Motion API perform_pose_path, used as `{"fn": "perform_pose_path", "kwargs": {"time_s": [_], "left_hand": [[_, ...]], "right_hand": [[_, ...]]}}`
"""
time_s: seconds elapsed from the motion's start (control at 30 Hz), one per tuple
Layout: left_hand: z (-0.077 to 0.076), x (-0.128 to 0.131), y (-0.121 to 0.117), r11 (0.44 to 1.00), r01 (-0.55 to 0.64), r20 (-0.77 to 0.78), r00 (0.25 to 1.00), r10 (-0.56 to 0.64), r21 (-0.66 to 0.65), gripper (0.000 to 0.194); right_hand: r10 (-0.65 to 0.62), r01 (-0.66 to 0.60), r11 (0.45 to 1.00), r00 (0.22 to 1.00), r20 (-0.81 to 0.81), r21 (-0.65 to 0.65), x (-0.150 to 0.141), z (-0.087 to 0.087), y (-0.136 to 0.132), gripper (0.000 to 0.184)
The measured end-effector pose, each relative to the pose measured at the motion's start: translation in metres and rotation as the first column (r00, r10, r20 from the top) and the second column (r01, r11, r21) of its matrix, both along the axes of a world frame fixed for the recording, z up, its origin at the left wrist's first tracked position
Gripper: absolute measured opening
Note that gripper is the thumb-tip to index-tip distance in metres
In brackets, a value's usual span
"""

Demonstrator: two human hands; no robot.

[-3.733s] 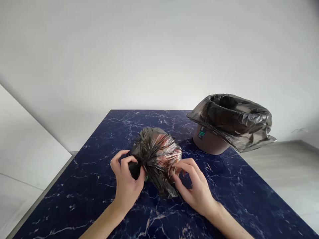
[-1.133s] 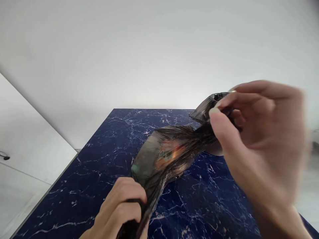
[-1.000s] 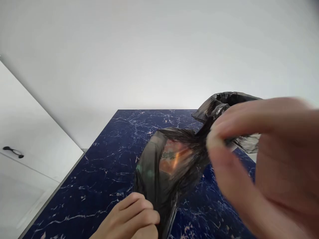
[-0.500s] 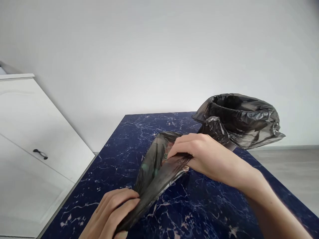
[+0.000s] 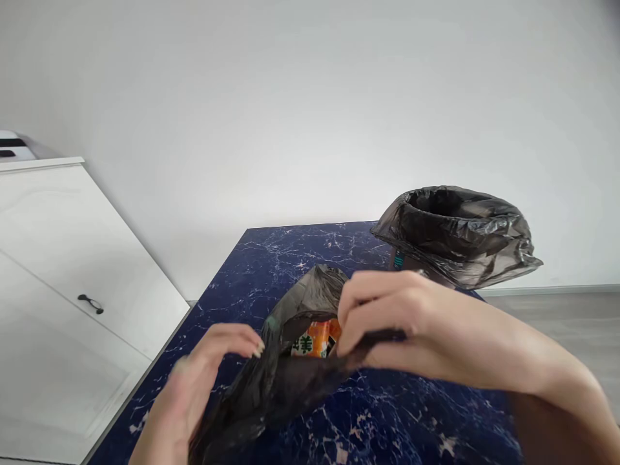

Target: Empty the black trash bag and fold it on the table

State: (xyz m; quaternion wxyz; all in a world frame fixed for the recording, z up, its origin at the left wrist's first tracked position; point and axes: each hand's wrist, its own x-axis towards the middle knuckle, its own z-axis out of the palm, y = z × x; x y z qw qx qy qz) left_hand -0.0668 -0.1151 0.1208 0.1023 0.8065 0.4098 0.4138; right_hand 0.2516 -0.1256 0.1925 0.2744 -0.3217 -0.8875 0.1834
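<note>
A black plastic bag [image 5: 295, 394] lies on the dark blue marbled table, its mouth gaping. Through the opening shows an orange package [image 5: 317, 339] with dark green lettering. My right hand [image 5: 387, 313] is closed on the bag's near right edge, pinching the thin film. My left hand [image 5: 194, 374] is at the bag's left side, fingers outstretched and bent at the tips, the fingertips at or just beside the film. Motion blurs it and its thumb is hidden.
Behind my right hand stands a bin lined with another black bag [image 5: 460, 232], its rim folded outward. The blue marbled table [image 5: 232, 278] meets a white wall [image 5: 290, 129] at the back. A white cabinet [image 5: 53, 278] with a dark handle stands at left.
My left hand has loosened from the bag's near left end and moved up and forward along it. The bag's mouth gapes wider, showing the orange package. My right hand has lowered slightly.
</note>
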Motion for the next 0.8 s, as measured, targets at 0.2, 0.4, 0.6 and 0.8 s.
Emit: {"fn": "perform_pose_path", "kwargs": {"time_s": [0.2,0.4,0.6,0.8], "left_hand": [[0.009,0.046,0.015,0.997,0.041,-0.267,0.962,-0.056,-0.061,0.038],[0.002,0.045,0.047,0.998,-0.038,-0.385,0.923,0.018,-0.043,0.014],[0.03,0.051,0.007,0.918,-0.098,-0.177,0.968,0.178,0.385,0.022],[-0.011,0.07,-0.02,0.937,0.236,-0.507,0.858,-0.078,0.256,0.03]], "right_hand": [[0.091,-0.068,0.983,0.987,0.132,-0.17,-0.01,0.004,-0.025,0.012],[-0.014,0.051,0.989,0.965,0.26,-0.136,-0.018,-0.01,-0.034,0.017],[-0.05,0.126,0.967,0.947,0.319,-0.221,-0.029,-0.005,-0.024,0.019],[-0.217,0.258,0.965,0.885,0.412,-0.046,-0.035,-0.015,-0.022,0.023]]}}
